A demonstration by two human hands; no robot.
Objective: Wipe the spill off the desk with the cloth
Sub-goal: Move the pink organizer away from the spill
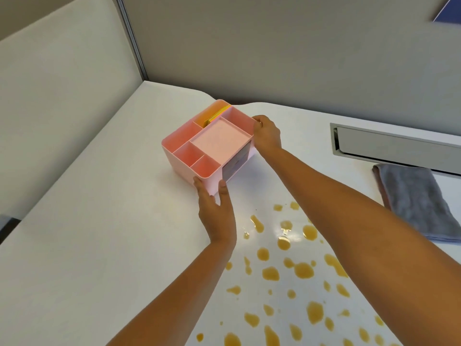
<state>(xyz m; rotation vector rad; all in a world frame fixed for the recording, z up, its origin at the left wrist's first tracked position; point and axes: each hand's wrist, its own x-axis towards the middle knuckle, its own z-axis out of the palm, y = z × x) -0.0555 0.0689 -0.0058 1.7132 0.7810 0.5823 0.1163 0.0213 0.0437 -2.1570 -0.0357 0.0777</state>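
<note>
Presently, both hands are clamped on a pink desk organiser: the left hand grips its near corner, thumb on one face and fingers on the other, while the right hand holds the far right corner from the side. The organiser sits on the white desk, its open compartments facing up; a yellow item stands in the rear slot, and a dark drawer front shows on the side facing the right arm. Whether the organiser's base is touching the desk or raised just off it cannot be told. The spill, a scatter of amber drops and puddles, lies on the desk near the organiser, toward the person, under and between the two forearms. The grey cloth lies folded at the right edge of the desk, untouched, just beside a grey cable tray set into the surface. Grey partition panels enclose the desk at the back and left.
</note>
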